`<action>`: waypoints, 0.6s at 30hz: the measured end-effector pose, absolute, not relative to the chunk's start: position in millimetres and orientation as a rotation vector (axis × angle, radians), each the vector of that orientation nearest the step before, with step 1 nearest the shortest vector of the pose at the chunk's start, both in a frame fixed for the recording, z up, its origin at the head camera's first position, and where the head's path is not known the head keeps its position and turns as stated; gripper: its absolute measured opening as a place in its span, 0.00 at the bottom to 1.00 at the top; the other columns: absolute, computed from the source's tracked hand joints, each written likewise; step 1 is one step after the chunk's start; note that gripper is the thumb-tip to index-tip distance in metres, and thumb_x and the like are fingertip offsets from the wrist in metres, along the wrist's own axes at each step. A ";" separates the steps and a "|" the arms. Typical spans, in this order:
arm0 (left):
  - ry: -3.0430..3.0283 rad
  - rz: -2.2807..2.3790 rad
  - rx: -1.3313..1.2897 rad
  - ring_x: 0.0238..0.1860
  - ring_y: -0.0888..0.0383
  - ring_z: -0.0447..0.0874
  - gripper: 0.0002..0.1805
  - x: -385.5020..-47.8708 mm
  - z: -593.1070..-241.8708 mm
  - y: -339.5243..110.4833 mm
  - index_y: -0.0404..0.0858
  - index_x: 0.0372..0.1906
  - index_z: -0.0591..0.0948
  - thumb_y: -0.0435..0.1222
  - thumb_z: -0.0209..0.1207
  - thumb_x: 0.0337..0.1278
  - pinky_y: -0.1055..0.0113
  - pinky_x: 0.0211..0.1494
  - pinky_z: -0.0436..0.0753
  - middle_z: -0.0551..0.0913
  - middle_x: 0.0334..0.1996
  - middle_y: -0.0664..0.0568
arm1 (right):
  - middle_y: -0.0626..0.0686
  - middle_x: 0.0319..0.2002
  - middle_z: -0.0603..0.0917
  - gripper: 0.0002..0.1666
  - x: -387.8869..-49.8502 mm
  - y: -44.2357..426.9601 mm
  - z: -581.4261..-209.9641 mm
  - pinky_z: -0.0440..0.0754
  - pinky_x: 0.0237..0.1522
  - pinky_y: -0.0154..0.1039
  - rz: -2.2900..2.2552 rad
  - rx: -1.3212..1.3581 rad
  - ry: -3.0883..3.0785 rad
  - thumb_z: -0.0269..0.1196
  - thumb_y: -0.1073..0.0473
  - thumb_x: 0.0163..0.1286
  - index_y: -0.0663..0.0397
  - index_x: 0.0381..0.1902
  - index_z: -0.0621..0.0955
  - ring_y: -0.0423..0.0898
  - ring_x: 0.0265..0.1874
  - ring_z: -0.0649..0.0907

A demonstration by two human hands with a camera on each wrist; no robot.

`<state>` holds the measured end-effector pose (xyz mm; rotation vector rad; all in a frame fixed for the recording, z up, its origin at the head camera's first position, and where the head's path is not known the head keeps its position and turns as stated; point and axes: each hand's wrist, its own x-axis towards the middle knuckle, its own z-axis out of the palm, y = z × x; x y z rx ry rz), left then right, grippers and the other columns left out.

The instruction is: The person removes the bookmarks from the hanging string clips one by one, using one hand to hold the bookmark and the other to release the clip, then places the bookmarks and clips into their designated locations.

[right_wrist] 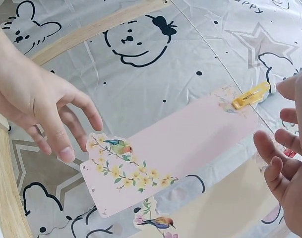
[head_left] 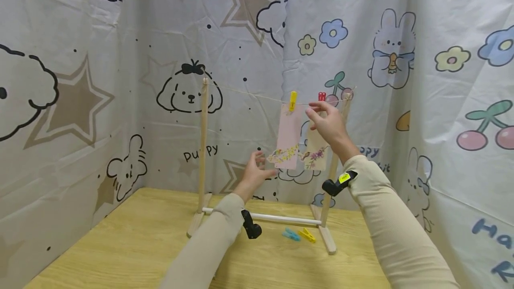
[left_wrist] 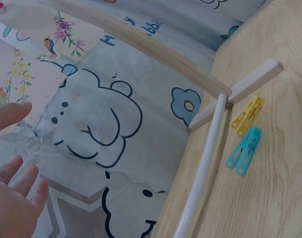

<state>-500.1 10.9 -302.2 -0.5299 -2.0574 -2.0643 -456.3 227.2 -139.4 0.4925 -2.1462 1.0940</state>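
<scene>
A pink card (head_left: 287, 135) with yellow flowers and a bird hangs from a string, held at its top by a yellow clothespin (head_left: 293, 101). To its right a cream card (head_left: 315, 157) with purple flowers hangs below a red clothespin (head_left: 322, 96), partly hidden by my right hand (head_left: 330, 124). That hand is raised beside the string, fingers loosely bent, with nothing seen in its grasp. My left hand (head_left: 254, 174) is beside the pink card's lower left corner. Its fingers are spread, and in the right wrist view (right_wrist: 46, 109) a small gap separates them from the card.
The string (head_left: 249, 93) runs between two wooden posts (head_left: 203, 146) joined low down by a white rod (head_left: 277, 219). A blue clothespin (head_left: 291, 234) and another yellow clothespin (head_left: 307, 234) lie on the wooden table (head_left: 132, 244) near the right foot. Printed curtains surround the table.
</scene>
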 end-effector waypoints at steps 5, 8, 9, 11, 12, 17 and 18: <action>-2.034 -2.107 -0.516 0.73 0.35 0.63 0.46 -505.3 -303.4 9.9 0.42 0.78 0.61 0.30 0.72 0.60 0.45 0.69 0.72 0.65 0.73 0.37 | 0.59 0.55 0.79 0.29 -459.1 222.9 -131.0 0.79 0.37 0.38 1.090 0.520 -2.132 0.60 0.46 0.79 0.54 0.71 0.75 0.48 0.31 0.87; -2.019 -2.130 -0.498 0.73 0.36 0.64 0.44 -505.8 -305.1 11.1 0.41 0.77 0.62 0.31 0.72 0.60 0.45 0.70 0.71 0.67 0.72 0.38 | 0.58 0.59 0.78 0.31 -461.1 220.8 -124.9 0.80 0.30 0.36 1.076 0.534 -2.153 0.60 0.46 0.79 0.52 0.73 0.73 0.49 0.32 0.88; -2.017 -2.133 -0.494 0.73 0.37 0.64 0.44 -506.0 -305.9 11.9 0.41 0.77 0.62 0.32 0.72 0.60 0.45 0.70 0.71 0.68 0.72 0.38 | 0.58 0.61 0.78 0.32 -461.8 220.1 -123.1 0.80 0.29 0.36 1.064 0.536 -2.166 0.59 0.46 0.79 0.51 0.74 0.72 0.49 0.33 0.88; -2.008 -2.144 -0.488 0.73 0.37 0.65 0.43 -506.5 -307.6 14.0 0.40 0.76 0.63 0.33 0.73 0.59 0.46 0.70 0.70 0.69 0.71 0.39 | 0.58 0.65 0.76 0.33 -463.1 218.8 -119.6 0.80 0.30 0.36 1.052 0.541 -2.196 0.59 0.45 0.79 0.51 0.76 0.70 0.50 0.35 0.89; -2.004 -2.153 -0.489 0.72 0.38 0.65 0.44 -506.6 -308.3 15.1 0.39 0.76 0.63 0.33 0.73 0.59 0.46 0.70 0.70 0.70 0.70 0.40 | 0.58 0.67 0.75 0.34 -463.9 218.2 -118.0 0.80 0.31 0.36 1.049 0.542 -2.211 0.59 0.45 0.80 0.51 0.76 0.69 0.50 0.36 0.89; -1.977 -2.205 -0.529 0.69 0.39 0.71 0.44 -506.6 -309.2 20.5 0.39 0.77 0.63 0.34 0.73 0.59 0.46 0.69 0.71 0.69 0.70 0.39 | 0.58 0.71 0.71 0.36 -469.7 214.1 -112.1 0.82 0.33 0.36 1.106 0.531 -2.248 0.58 0.44 0.80 0.52 0.78 0.66 0.49 0.35 0.88; -1.973 -2.213 -0.536 0.69 0.40 0.72 0.44 -507.2 -308.8 21.6 0.39 0.77 0.63 0.34 0.73 0.60 0.46 0.69 0.71 0.68 0.70 0.39 | 0.58 0.71 0.71 0.36 -471.5 212.9 -111.4 0.82 0.33 0.36 1.127 0.529 -2.249 0.58 0.44 0.80 0.52 0.78 0.65 0.49 0.35 0.88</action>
